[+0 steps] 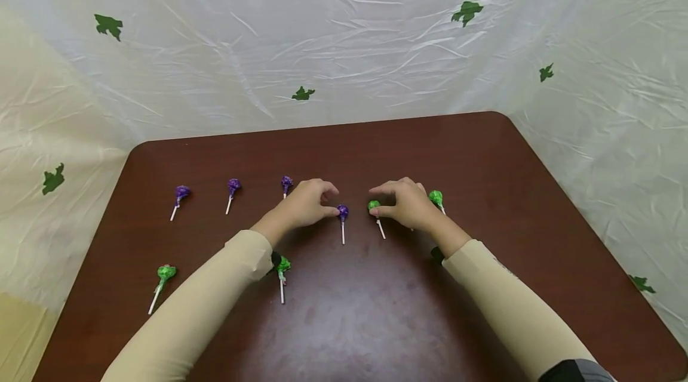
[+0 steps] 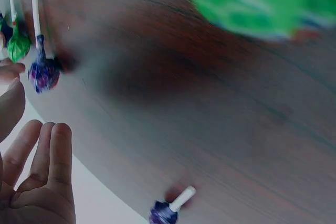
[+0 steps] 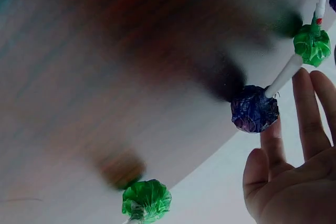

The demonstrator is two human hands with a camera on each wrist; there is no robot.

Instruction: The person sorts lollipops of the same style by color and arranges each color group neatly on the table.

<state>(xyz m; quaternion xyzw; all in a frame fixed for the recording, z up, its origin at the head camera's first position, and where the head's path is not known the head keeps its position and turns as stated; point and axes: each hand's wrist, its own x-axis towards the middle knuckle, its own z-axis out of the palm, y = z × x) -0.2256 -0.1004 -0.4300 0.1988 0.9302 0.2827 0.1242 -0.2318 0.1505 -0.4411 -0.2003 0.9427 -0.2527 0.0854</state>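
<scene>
My left hand [image 1: 305,203] is beside a purple-wrapped lollipop [image 1: 343,212], its thumb tip close to the candy. In the left wrist view its fingers [image 2: 60,153] are extended and that purple lollipop [image 2: 44,75] lies outside them. Opposite, my right hand [image 1: 409,205] has its thumb at a green-wrapped lollipop [image 1: 374,205]; whether they touch I cannot tell. Its fingers [image 3: 308,114] are loosely extended in the right wrist view, around no lollipop. Another purple lollipop [image 3: 254,109] lies by that hand, mostly hidden beneath it in the head view.
On the brown table [image 1: 344,322], purple lollipops [image 1: 181,192] lie in a row at left. Green lollipops lie at front left [image 1: 166,273], by my left wrist [image 1: 283,264], and by my right wrist [image 1: 436,197]. White sheeting [image 1: 349,42] with green patches hangs behind the table.
</scene>
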